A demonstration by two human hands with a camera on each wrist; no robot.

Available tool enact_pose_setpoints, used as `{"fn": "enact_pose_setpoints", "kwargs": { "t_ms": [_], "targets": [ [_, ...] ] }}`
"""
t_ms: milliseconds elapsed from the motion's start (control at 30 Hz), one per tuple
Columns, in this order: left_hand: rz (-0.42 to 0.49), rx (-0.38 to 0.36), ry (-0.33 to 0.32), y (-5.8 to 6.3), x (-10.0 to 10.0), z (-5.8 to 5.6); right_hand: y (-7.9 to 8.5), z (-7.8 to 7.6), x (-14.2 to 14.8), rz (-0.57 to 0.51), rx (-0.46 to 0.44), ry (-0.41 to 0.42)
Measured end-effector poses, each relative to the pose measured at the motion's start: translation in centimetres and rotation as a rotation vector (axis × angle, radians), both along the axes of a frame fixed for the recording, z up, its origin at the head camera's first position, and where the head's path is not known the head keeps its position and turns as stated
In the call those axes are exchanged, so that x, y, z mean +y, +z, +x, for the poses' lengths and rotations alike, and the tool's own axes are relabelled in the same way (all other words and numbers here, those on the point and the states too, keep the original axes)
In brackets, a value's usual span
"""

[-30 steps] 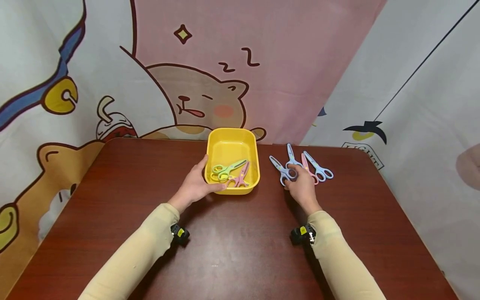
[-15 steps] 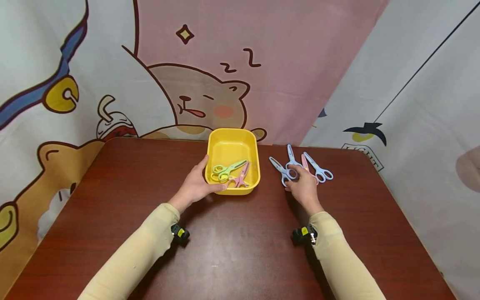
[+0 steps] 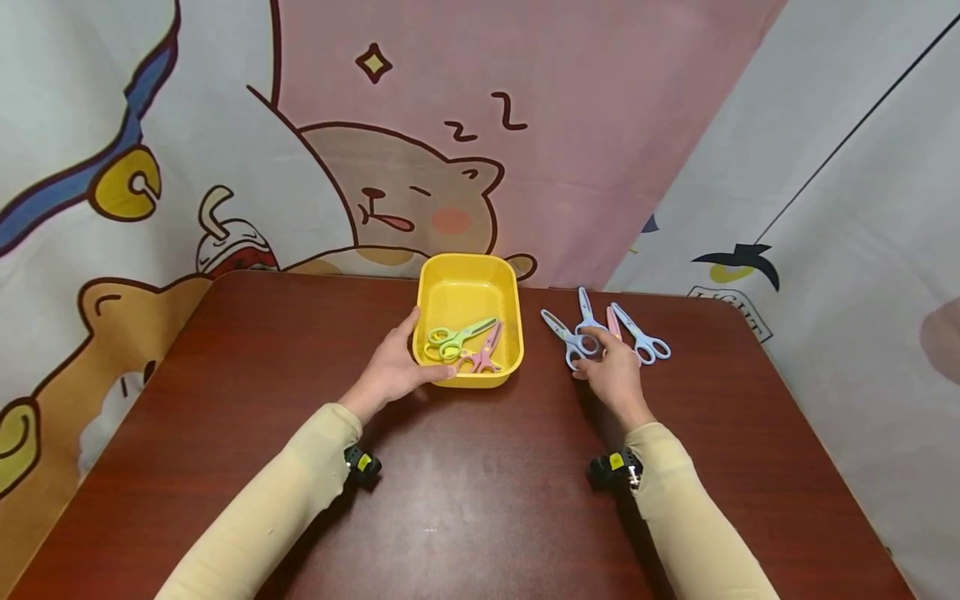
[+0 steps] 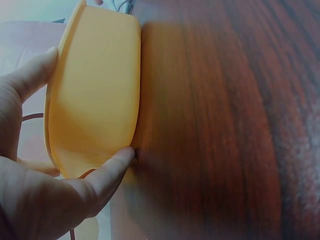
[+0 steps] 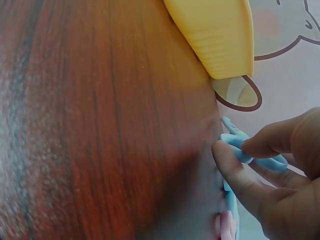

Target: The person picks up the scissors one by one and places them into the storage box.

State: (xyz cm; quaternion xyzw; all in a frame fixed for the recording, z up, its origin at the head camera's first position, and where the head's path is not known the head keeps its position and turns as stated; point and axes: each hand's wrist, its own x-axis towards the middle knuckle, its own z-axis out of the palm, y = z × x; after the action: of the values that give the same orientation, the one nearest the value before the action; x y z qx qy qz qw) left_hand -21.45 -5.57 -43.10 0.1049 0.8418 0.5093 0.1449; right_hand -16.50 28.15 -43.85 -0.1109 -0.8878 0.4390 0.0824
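A yellow plastic bin (image 3: 465, 300) stands near the back edge of the table. My left hand (image 3: 392, 364) holds it at the front left corner, thumb at the front and fingers along the side wall. Inside lie green scissors (image 3: 459, 340) and pink scissors (image 3: 487, 348). To the right of the bin, my right hand (image 3: 617, 375) pinches the handle of blue scissors (image 3: 561, 332) between thumb and fingers; in the right wrist view, part of the blue handle (image 5: 272, 163) shows behind the fingertips. Close by are two more pairs of blue scissors (image 3: 634, 327) and pink scissors (image 3: 614, 322), partly hidden by this hand.
The brown wooden table (image 3: 465, 500) ends just behind the bin and the scissors. A printed cartoon curtain (image 3: 600, 125) hangs along the back and sides. Each wrist wears a small black camera (image 3: 363, 465).
My right hand has shifted slightly to the right and covers more of the pink scissors on the table. My left hand and the bin stay in place.
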Motion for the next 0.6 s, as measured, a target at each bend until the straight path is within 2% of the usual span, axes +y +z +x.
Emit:
{"fn": "enact_pose_setpoints", "kwargs": {
  "t_ms": [300, 600],
  "targets": [
    [0.003, -0.011, 0.001, 0.20, 0.11, -0.09, 0.61, 0.05, 0.22, 0.012, 0.022, 0.003],
    [0.011, -0.006, -0.005, 0.25, -0.03, 0.00, 0.92, 0.01, 0.06, -0.095, 0.027, 0.025]
  ]
}}
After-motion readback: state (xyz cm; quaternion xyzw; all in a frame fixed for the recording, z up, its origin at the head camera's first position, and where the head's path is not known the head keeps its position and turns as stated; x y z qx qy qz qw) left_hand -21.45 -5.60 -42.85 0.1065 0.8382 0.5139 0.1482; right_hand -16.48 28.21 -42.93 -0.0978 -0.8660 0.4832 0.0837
